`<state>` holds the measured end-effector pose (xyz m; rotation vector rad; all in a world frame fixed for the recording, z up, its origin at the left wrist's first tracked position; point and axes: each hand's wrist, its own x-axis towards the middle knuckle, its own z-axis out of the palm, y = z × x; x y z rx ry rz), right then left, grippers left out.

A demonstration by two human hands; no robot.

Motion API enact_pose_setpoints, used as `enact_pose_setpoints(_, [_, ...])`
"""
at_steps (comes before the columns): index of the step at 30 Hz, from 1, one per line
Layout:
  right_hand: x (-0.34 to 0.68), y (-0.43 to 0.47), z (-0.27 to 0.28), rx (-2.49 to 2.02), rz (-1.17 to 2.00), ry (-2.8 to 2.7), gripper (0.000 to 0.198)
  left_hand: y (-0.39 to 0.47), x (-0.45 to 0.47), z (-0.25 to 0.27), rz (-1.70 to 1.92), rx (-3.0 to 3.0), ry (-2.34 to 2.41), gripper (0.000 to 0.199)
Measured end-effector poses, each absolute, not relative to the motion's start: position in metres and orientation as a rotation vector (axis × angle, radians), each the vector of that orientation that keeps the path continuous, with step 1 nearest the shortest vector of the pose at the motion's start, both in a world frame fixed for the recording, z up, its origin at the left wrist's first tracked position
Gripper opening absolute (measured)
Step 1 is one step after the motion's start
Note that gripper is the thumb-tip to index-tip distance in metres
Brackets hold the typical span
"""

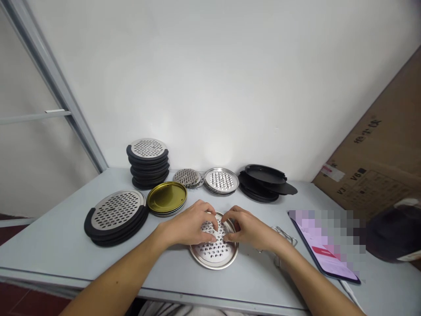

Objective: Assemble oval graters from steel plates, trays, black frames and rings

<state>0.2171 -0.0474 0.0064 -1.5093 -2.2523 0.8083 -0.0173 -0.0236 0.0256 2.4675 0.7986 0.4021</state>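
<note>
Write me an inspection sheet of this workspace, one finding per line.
Surface: light grey table.
Job's things: silver grater disc under both hands; behind it, gold dish atop a stack, perforated discs, silver grater stack, black plates; at left, tall black-edged stack, low black-edged stack.
Clutter: phone; shiny wiry item, unclear what, partly hidden by the right arm.
Hands: left hand, right hand, fingers bent at the disc; grip cannot be told.
Cables: white cable at the phone's near end.
Surroundings: white wall; cardboard box, dark unidentified object at right.
</note>
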Motion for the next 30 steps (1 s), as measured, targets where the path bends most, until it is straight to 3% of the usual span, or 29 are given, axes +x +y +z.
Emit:
enact_pose_setpoints(10, [0.219, -0.048, 0.014, -1.465, 0.813, -2.221, 0.031, -0.022, -0.018, 0.023, 0.36, 2.46, 0.816, 0.023])
enact_pose_setpoints(19, [0.219, -0.022, 0.005, -1.534, 0.334, -1.932, 0.024, -0.021, -0.019, 0.029, 0.402, 2.419, 0.807, 0.022])
enact_pose_setpoints(24, [0.211, 0.0, -0.002, -1.579, 0.128, -1.91, 0.032, -0.016, -0.018, 0.03, 0.539, 2.468, 0.91, 0.009])
enact_pose_setpoints(30, [0.213, 0.01, -0.01, -1.675, 0.032, -1.983, 0.032, -0.011, -0.018, 0.028, 0.558, 2.475, 1.134, 0.014])
